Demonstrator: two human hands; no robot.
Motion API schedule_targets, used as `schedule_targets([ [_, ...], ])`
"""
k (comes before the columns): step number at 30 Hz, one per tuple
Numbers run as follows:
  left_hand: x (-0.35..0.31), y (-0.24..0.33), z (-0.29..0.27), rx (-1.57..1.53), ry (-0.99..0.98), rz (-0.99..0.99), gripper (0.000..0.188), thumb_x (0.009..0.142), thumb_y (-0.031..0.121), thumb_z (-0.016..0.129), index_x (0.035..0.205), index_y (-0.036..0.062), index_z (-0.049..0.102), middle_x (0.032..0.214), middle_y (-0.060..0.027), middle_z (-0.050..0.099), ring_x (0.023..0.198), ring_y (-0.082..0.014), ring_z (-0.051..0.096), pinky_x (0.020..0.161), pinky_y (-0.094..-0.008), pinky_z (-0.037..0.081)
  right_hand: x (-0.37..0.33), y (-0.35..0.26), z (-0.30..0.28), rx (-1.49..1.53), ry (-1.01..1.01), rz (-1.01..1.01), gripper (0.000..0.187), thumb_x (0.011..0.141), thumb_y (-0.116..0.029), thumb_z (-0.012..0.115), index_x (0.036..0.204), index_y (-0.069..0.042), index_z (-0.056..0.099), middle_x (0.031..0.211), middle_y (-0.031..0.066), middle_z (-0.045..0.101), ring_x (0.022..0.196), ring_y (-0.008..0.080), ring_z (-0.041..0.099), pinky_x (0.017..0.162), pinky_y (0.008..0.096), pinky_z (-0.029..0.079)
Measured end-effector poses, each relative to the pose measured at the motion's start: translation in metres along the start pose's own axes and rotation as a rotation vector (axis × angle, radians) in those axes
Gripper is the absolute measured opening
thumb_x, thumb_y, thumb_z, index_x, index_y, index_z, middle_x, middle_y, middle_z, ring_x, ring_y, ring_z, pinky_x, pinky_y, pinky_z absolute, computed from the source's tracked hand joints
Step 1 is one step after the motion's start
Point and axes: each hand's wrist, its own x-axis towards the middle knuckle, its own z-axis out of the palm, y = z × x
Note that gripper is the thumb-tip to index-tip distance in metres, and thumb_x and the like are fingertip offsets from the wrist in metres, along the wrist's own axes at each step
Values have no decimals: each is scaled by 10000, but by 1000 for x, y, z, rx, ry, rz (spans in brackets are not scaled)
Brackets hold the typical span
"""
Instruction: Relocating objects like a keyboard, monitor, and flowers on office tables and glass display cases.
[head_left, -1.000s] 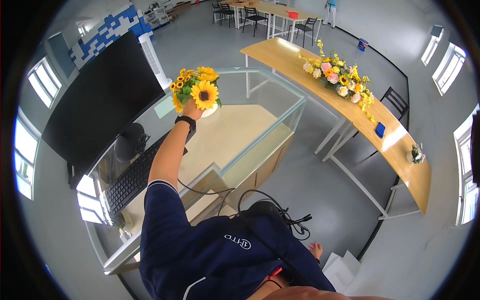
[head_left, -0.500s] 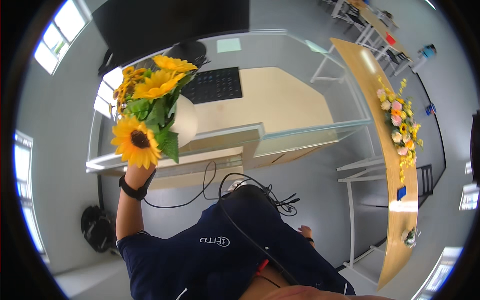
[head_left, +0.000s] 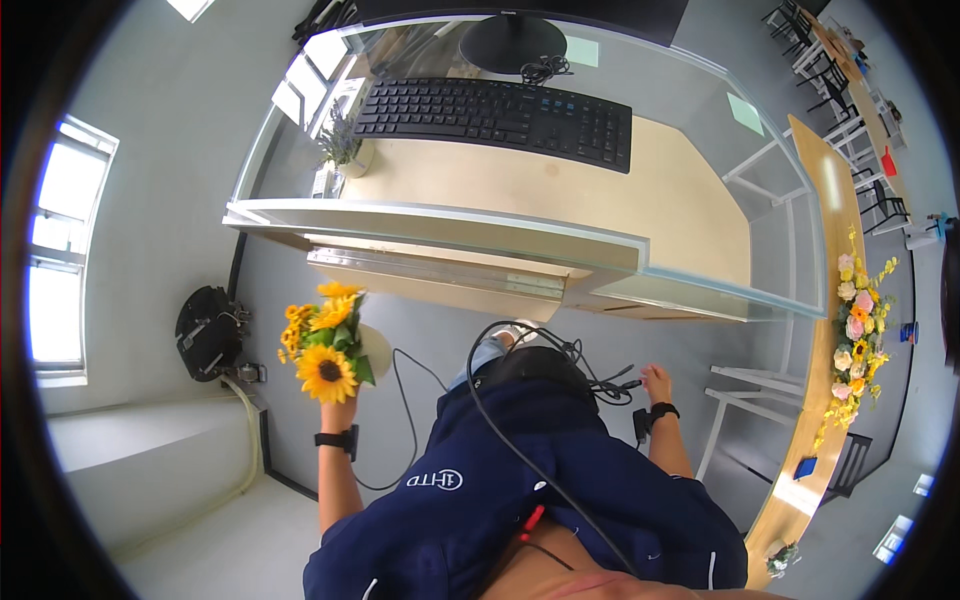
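The left hand (head_left: pixel 340 413) grips the potted sunflowers (head_left: pixel 326 373) over the floor, off the glass counter's (head_left: pixel 440 221) front edge near its left corner; the blooms hide the fingers. Near the counter's left edge sits a potted lavender (head_left: pixel 341 141), then the black keyboard (head_left: pixel 495 120), with the monitor base (head_left: pixel 513 44) near the back edge. Black cable ends (head_left: pixel 612 388) lie near the right hand (head_left: pixel 656 382), its fingers loosely open. Rightmost, a rose arrangement (head_left: pixel 857 330) rests on the long wooden table (head_left: pixel 828 205).
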Motion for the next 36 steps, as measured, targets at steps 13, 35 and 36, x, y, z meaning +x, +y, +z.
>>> schedule_targets([
  [13, 271, 90, 160, -3, -31, 647, 281, 831, 152, 451, 1087, 36, 456, 1053, -133, 514, 975, -261, 491, 855, -332, 385, -193, 139, -58, 505, 715, 662, 218, 765, -225, 504, 959, -125, 499, 780, 81, 585, 510, 160, 523, 416, 246, 403],
  [35, 328, 450, 237, -519, -82, 1189, 201, 737, 108, 469, 910, 20, 519, 993, -117, 497, 911, -267, 481, 739, -342, 421, -302, 76, 72, 704, 657, 892, 185, 753, -194, 512, 911, -97, 513, 733, 67, 563, 507, 150, 510, 421, 245, 392],
  [36, 325, 450, 245, -529, -77, 1191, 198, 732, 105, 471, 902, 19, 522, 989, -116, 496, 909, -267, 480, 734, -342, 422, -303, 76, 70, 699, 659, 900, 182, 753, -191, 513, 907, -95, 515, 730, 66, 562, 506, 149, 510, 421, 245, 392],
])
